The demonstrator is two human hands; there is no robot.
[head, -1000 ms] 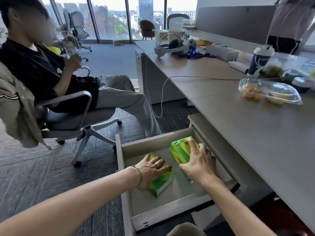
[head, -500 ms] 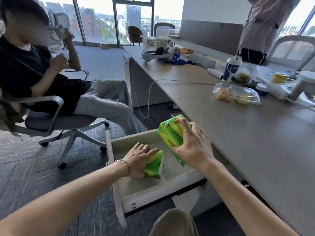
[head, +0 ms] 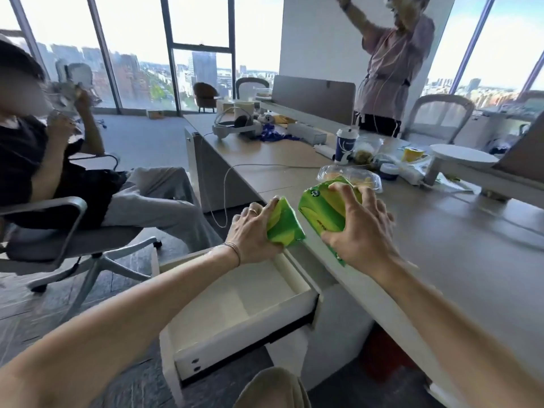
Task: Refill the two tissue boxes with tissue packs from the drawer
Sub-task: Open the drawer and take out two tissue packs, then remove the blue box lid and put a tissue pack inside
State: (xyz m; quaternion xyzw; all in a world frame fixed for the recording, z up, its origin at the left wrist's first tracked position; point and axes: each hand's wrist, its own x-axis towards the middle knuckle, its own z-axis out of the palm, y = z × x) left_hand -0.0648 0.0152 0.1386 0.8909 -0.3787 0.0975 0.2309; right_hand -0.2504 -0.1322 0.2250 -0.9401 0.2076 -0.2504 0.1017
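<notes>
Both of my hands hold a green and yellow tissue pack in the air, side by side at the desk's near edge. My left hand grips the smaller-looking pack above the drawer's far end. My right hand grips the other pack from above, over the desk edge. The white drawer below stands pulled out, and nothing shows inside it. No tissue box can be made out for certain in this view.
A grey desk runs to the right, carrying a clear food container, a blue cup, a headset and a cable. A seated person on a swivel chair is at left. Another person stands behind the desk.
Both hands rose out of the drawer with the two packs, the right one first, and now hold them at desk height. The drawer holds nothing visible.
</notes>
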